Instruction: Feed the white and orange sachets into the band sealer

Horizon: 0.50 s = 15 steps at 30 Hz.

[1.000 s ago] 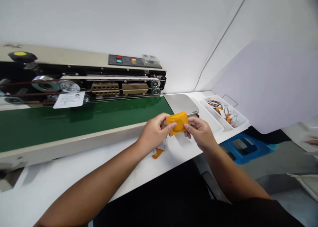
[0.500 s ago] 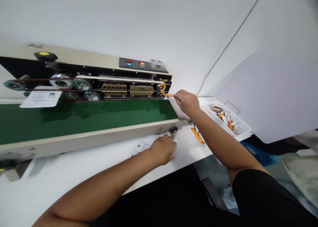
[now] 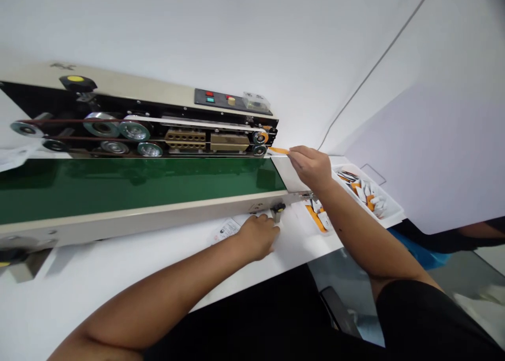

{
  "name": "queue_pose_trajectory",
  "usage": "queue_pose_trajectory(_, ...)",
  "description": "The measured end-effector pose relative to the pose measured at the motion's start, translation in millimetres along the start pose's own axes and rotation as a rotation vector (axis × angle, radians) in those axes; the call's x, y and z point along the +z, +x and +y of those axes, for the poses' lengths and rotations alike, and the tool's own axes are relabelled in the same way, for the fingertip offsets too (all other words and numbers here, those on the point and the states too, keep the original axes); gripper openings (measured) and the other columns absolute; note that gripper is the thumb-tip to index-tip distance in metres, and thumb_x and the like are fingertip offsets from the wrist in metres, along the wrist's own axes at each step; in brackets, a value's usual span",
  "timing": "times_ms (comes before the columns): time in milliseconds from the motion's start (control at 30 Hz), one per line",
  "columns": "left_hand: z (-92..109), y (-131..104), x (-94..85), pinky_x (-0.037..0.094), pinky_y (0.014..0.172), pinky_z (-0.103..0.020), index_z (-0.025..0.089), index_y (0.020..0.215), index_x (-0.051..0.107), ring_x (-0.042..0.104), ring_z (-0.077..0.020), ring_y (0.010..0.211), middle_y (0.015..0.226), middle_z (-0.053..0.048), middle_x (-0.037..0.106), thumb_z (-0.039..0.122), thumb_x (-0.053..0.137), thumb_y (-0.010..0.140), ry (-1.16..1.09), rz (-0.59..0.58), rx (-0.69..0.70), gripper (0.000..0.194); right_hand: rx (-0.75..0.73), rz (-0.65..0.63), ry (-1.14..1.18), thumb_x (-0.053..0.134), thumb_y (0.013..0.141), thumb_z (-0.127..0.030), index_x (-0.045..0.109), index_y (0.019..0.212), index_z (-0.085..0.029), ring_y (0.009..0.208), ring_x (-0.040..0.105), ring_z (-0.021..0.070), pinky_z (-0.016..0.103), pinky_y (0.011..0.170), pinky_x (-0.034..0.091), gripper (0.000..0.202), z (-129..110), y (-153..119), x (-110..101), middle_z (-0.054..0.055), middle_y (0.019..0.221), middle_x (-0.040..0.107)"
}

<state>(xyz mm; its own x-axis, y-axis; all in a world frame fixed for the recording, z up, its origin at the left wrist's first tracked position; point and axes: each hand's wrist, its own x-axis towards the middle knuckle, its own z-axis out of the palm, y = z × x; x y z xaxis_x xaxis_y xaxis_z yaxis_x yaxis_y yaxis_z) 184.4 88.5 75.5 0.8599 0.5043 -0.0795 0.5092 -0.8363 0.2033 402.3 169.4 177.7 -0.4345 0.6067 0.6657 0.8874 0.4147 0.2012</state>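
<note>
My right hand [image 3: 311,167] pinches a small sachet with an orange face [image 3: 279,151] between thumb and fingers. The sachet's far end is at the right-hand rollers [image 3: 259,144] of a band sealing machine [image 3: 185,113]; I cannot tell whether it is between them. My left hand [image 3: 258,238] rests on the white table below the conveyor, fingers loosely bent, with nothing visible in it. Beside its wrist lies a white printed pouch [image 3: 225,229], partly covered by the forearm. A black knob [image 3: 278,208] is just above the left fingertips.
The green conveyor belt [image 3: 158,179] runs along the machine's front. White pouch material [image 3: 16,157] is at its far left end. A white tray [image 3: 394,213] of orange and white sachets stands right, and more orange sachets [image 3: 316,218] lie under my right forearm. Another person's arm [image 3: 483,230] shows at the right edge.
The printed pouch at the machine's left end has moved left and tipped down toward the belt. My right hand has shifted slightly right with the orange sachet. The left hand stays put.
</note>
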Motion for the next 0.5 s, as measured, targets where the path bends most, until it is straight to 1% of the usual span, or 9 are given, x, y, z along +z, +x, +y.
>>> queue_pose_trajectory(67,-1,1,3.3,0.053,0.094,-0.046,0.016,0.122,0.071,0.061,-0.0369,0.12,0.128,-0.018,0.069,0.039,0.08,0.088,0.027,-0.003,0.005,0.042,0.002,0.007,0.009,0.042,0.107,-0.02,0.074,0.099,-0.019,0.094,0.067,0.0178,0.029,0.078,0.05,0.032,4,0,6,0.01,0.112,0.076)
queue_pose_trajectory(133,-3,1,6.2,0.052,0.095,-0.046,0.016,0.12,0.072,0.061,-0.0361,0.12,0.127,-0.017,0.069,0.038,0.081,0.087,0.032,-0.004,-0.007,0.041,-0.001,-0.025,0.027,0.042,0.106,-0.018,0.074,0.1,-0.018,0.096,0.068,0.0182,0.029,0.08,0.051,0.033,3,4,16,0.011,0.112,0.076)
queue_pose_trajectory(233,-5,2,7.3,0.051,0.097,-0.045,0.018,0.119,0.073,0.061,-0.0352,0.122,0.128,-0.016,0.07,0.038,0.081,0.086,0.024,-0.006,-0.014,0.039,-0.001,-0.093,0.078,0.044,0.105,-0.018,0.075,0.103,-0.018,0.098,0.068,0.0198,0.03,0.083,0.053,0.031,-4,15,29,0.012,0.112,0.075)
queue_pose_trajectory(300,-6,2,5.9,0.051,0.097,-0.046,0.02,0.119,0.073,0.061,-0.0356,0.122,0.128,-0.016,0.07,0.038,0.081,0.086,0.023,-0.002,-0.026,0.039,0.016,-0.122,0.115,0.046,0.105,-0.021,0.074,0.104,-0.019,0.1,0.068,0.0211,0.031,0.085,0.053,0.028,-11,22,32,0.012,0.111,0.076)
queue_pose_trajectory(400,-8,1,4.2,0.051,0.098,-0.048,0.018,0.124,0.072,0.062,-0.0377,0.122,0.132,-0.018,0.069,0.035,0.081,0.085,0.025,-0.005,-0.084,0.043,0.057,-0.101,0.166,0.056,0.104,-0.031,0.074,0.112,-0.02,0.108,0.069,0.0247,0.036,0.091,0.055,0.022,-25,18,23,0.013,0.12,0.075)
queue_pose_trajectory(433,-8,1,4.4,0.051,0.099,-0.05,0.017,0.127,0.071,0.063,-0.0387,0.123,0.136,-0.02,0.067,0.034,0.08,0.086,0.029,-0.013,-0.112,0.045,0.072,-0.077,0.193,0.06,0.102,-0.034,0.074,0.115,-0.02,0.111,0.069,0.0262,0.038,0.094,0.056,0.023,-32,12,18,0.014,0.124,0.075)
queue_pose_trajectory(500,-9,1,5.9,0.051,0.102,-0.051,0.015,0.133,0.067,0.061,-0.0405,0.129,0.147,-0.024,0.06,0.031,0.077,0.088,0.029,-0.032,-0.166,0.048,0.081,-0.027,0.283,0.066,0.099,-0.037,0.074,0.119,-0.022,0.115,0.07,0.0282,0.043,0.099,0.058,0.026,-51,-12,5,0.014,0.125,0.075)
